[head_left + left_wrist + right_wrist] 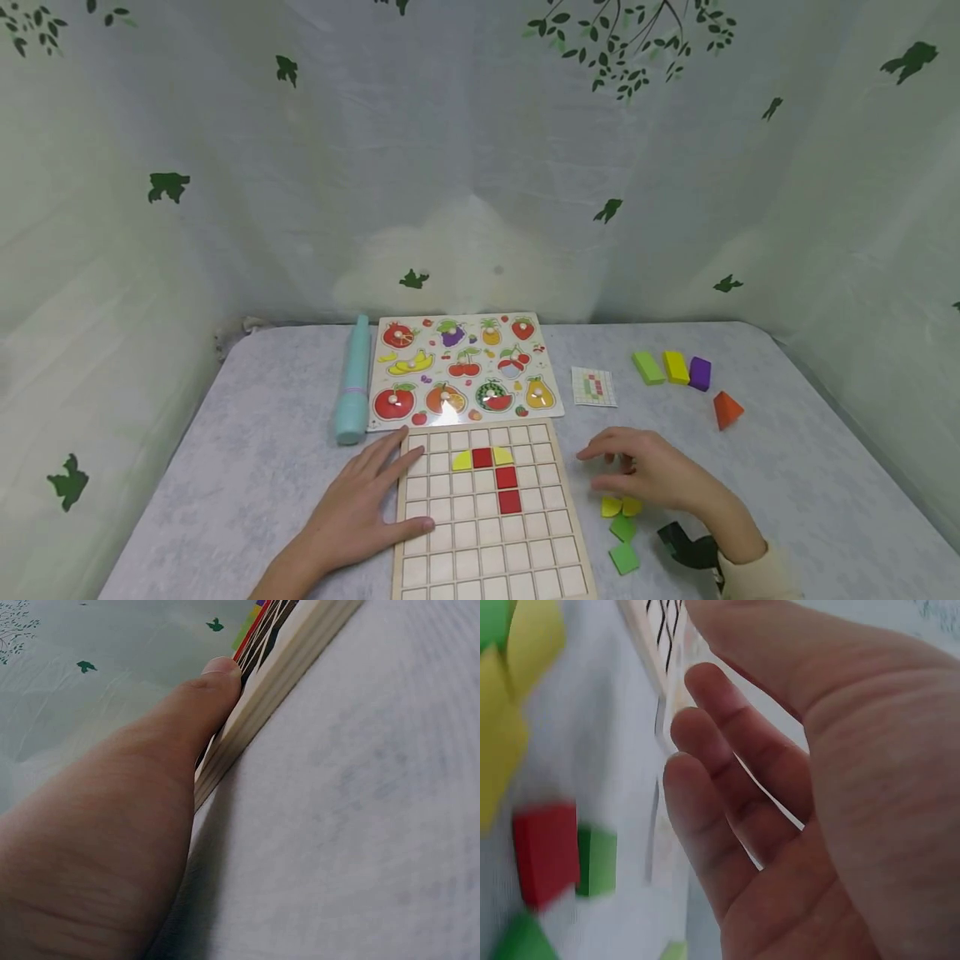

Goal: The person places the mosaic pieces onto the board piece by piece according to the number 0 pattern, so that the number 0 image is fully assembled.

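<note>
My left hand [352, 504] rests on the left edge of a wooden grid board [467, 567], fingers spread and thumb over the rim. In the left wrist view, its thumb presses on the frame's edge. On the grid lie several red squares [509, 502] and two yellow rounded pieces [461, 461]. My right hand [656, 468] hovers right of the board, fingers loosely bent and nothing between them. Close by it are yellow pieces [611, 506] and green squares [623, 558]. The right wrist view shows a red block [546, 853] beside a green block [598, 860]; the hand hides them in the head view.
Behind the board lies a fruit puzzle [431, 392], with a light-blue tube-shaped case [352, 400] at its left. A small pattern card [594, 387] sits to its right. Farther right are a light-green block [648, 367], a yellow block [676, 367], a purple block [700, 374] and an orange pyramid-like block [727, 410].
</note>
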